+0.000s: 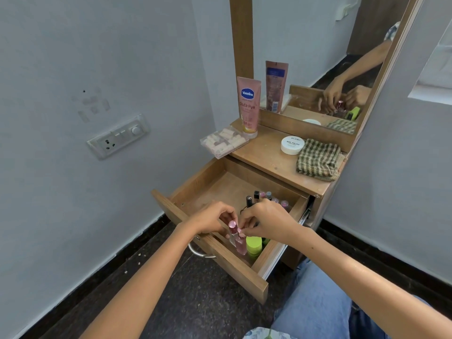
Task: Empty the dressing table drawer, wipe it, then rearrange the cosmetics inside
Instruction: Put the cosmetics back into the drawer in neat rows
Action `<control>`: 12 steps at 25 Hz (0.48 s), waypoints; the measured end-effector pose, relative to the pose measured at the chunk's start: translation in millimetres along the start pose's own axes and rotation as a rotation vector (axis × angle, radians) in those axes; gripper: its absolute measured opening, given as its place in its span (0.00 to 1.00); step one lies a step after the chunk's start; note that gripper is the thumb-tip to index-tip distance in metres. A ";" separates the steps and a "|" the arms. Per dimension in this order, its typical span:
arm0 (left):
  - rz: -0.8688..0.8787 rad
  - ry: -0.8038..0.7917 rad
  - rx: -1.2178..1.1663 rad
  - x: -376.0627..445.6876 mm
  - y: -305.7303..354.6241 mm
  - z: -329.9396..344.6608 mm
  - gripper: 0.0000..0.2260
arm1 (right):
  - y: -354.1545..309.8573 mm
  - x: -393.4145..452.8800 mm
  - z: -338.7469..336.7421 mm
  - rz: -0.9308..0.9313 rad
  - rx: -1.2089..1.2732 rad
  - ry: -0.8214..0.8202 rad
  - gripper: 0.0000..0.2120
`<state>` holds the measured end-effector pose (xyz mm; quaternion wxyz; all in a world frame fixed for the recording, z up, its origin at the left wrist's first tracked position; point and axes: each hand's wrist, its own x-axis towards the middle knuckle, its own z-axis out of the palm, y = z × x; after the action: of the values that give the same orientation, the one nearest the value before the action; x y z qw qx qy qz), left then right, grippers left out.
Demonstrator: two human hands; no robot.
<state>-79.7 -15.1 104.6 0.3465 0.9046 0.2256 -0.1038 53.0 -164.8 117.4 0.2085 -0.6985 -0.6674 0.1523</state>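
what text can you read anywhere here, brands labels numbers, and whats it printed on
"Vaseline" and "Gluta-Hya": on the pink tube standing on the table top; its smaller print is too blurred to read.
"NAIL POLISH": on the lid of the white round tub; the brand word above it is too blurred to be sure of.
The tube's mirror reflection shows back-label print and a barcode, unreadable.
Bottles in the drawer: no readable text.

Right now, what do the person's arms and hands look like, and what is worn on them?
Both arms are bare up to where the picture ends: no sleeves, watch or bracelets show. The left hand and right hand have no gloves, and I see no rings. The fingernails seem to have light pink polish. Blue jeans cover the legs below.
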 end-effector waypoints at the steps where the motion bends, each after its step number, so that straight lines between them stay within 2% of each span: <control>1: 0.000 0.005 0.001 -0.4 1.0 0.6 0.18 | 0.2 -0.5 0.6 -0.003 0.000 0.004 0.06; 12: 0.079 0.089 0.000 -9.0 4.0 -0.8 0.17 | 5.3 -10.1 2.0 -0.011 0.052 0.054 0.06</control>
<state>-85.6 -20.2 110.6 0.3400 0.9165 0.2048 -0.0494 56.1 -174.7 112.4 0.2452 -0.6931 -0.6611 0.1496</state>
